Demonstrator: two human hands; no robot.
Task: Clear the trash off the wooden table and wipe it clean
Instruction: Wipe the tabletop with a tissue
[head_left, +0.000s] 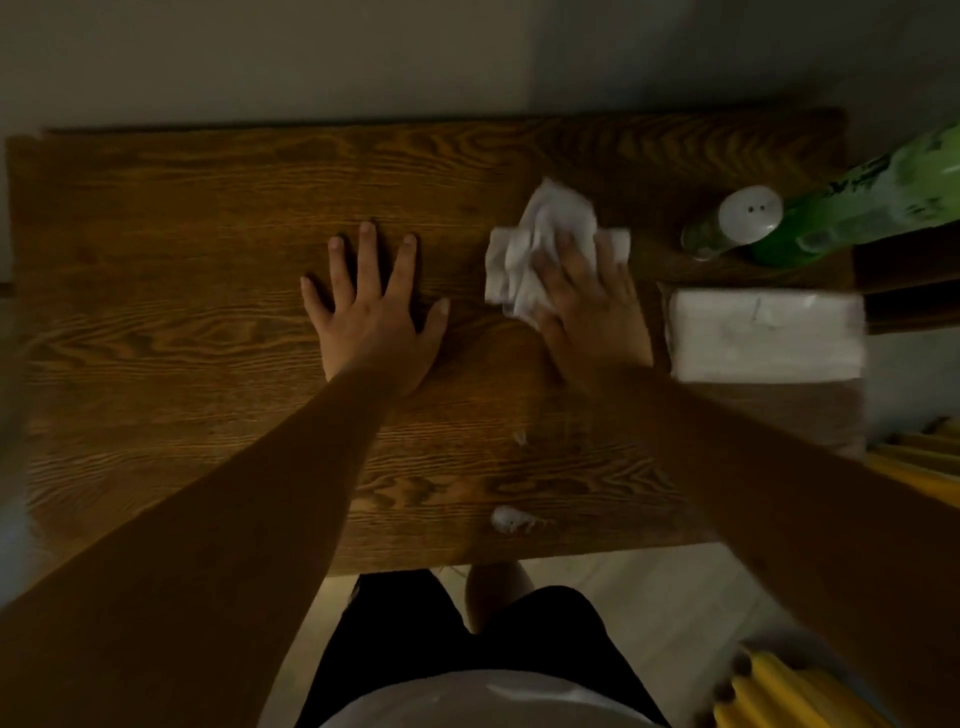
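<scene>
The right hand (587, 301) presses a crumpled white paper towel (540, 249) flat on the dark wooden counter (182, 260), wiping; the left hand (371, 306) braces, fingers spread. Next likely: sweep toward the small white scrap (508, 519) near the front edge.

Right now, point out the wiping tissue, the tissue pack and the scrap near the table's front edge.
Tissue (524, 249), head view, crumpled middle.
Tissue pack (766, 335), head view, top face.
Scrap (508, 519), head view, its white clump.
</scene>
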